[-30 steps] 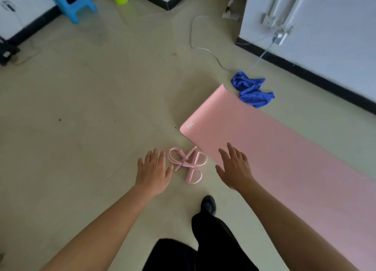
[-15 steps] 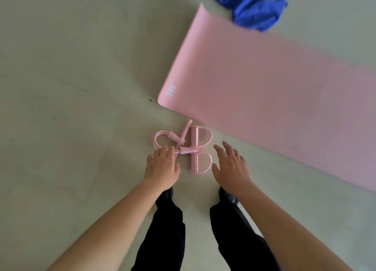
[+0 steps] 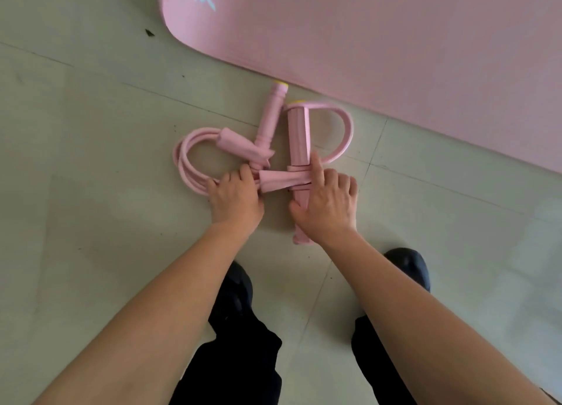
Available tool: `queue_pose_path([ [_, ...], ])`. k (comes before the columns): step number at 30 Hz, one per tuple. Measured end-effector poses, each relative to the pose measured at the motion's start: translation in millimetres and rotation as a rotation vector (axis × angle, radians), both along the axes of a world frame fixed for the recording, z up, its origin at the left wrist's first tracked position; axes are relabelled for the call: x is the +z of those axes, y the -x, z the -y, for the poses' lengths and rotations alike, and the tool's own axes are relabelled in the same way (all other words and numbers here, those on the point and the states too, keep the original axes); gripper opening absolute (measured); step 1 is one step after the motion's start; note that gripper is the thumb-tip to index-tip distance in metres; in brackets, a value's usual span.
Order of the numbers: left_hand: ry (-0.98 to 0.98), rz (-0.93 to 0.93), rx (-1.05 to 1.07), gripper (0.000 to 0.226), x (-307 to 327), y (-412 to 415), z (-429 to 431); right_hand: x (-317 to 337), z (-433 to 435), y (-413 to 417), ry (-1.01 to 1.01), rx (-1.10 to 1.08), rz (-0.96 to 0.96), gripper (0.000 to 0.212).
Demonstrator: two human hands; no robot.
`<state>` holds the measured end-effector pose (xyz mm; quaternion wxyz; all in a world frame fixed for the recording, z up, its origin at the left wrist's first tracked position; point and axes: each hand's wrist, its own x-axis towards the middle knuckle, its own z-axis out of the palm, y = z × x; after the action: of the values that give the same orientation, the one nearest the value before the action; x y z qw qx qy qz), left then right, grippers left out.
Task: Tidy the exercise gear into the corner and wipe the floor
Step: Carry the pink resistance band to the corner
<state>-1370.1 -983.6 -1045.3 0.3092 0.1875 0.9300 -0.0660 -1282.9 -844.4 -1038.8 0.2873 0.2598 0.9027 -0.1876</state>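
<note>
The floor (image 3: 91,191) is pale, glossy tile with thin dark joints and a small dark speck (image 3: 149,33) near the upper left. On it, just in front of the person's feet, lies a pink pedal pull-rope (image 3: 273,149): smooth rubbery tubes curve in a rounded loop at the left, soft cloth sleeves cover the tube ends in the middle, and two straight foam-like bars lie to the right, one slanted with a yellow cap at its far tip, one lying lengthwise with a D-shaped strap arching from it. The left hand (image 3: 235,196) rests knuckles-up on the near side of the tube loop, fingers curled over the tubes; whether they are truly clenched around them is hard to tell from above. The right hand (image 3: 327,204) lies over the near half of the straight bar, forefinger stretched along it, thumb on the bar's left side, holding it loosely. Just beyond the rope, a pink mat (image 3: 380,39) with a fine matte grain and a rounded corner spreads flat toward the upper right, pale lettering near its corner. Two dark shoes (image 3: 410,267) and black trouser legs (image 3: 243,359) fill the bottom, partly hidden by the bare forearms.
</note>
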Motion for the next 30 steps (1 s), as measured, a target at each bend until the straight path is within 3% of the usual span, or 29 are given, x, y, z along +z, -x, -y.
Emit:
queue_pose_path([
  [4,-0.075,-0.095,0.016,0.041,21,-5,8,25,0,10,0.019,-0.038,-0.002,0.087],
  [8,-0.158,-0.153,-0.005,0.046,107,-4,6,113,-7,13,0.024,-0.082,-0.104,0.079],
  [13,-0.288,-0.272,-0.037,0.052,290,20,-17,292,-34,32,0.014,-0.106,-0.265,0.082],
  [23,-0.688,-0.654,-0.180,0.052,730,60,-104,726,-109,38,-0.252,-0.251,-0.709,0.086],
  [26,-0.824,-0.683,-0.288,0.056,821,40,-150,822,-140,0,-0.340,-0.332,-0.752,0.088],
  [30,-0.983,-0.641,-0.480,0.057,900,-20,-214,903,-185,-88,-0.494,-0.455,-0.812,0.089],
])
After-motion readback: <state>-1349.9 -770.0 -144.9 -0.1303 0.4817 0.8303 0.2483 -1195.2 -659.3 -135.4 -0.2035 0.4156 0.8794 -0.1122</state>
